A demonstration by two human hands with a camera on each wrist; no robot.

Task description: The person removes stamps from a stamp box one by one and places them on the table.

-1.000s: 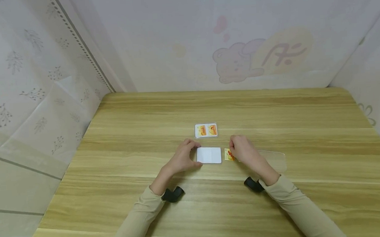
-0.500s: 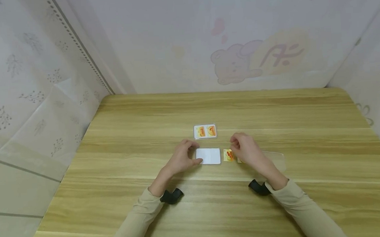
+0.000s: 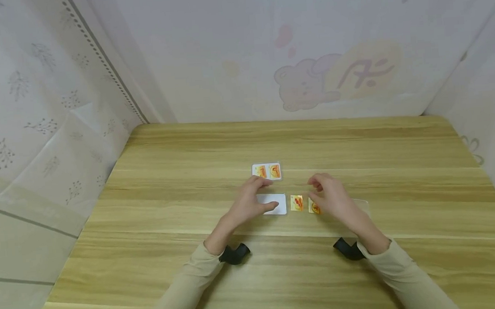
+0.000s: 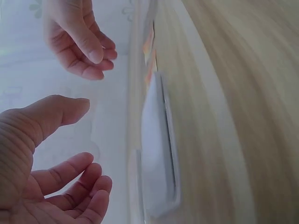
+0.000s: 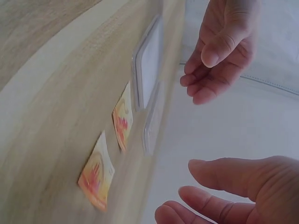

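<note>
In the head view my left hand [image 3: 247, 202] hovers above a white card in a clear case [image 3: 280, 199], covering its left part. The left wrist view shows those fingers bent loosely, apart from the case, holding nothing. To the right lie two small yellow-orange postage stamps with toothed edges, the nearer stamp [image 3: 296, 203] and the farther stamp [image 3: 313, 206]. My right hand [image 3: 335, 197] is raised over the farther stamp's right side. Thumb and fingers [image 5: 205, 198] stand apart there, with nothing between them in the right wrist view.
Behind the white card lies a second clear case [image 3: 266, 165] with two orange stamps on white, partly hidden by my left hand. A flat transparent sheet [image 3: 362, 205] lies beneath my right wrist. Everything rests on a wood-grain table [image 3: 188, 163] with a curtain behind.
My left hand has lifted off the white card's edge and shifted right over it. My right hand has drawn away to the right from the nearer stamp, uncovering part of the farther one.
</note>
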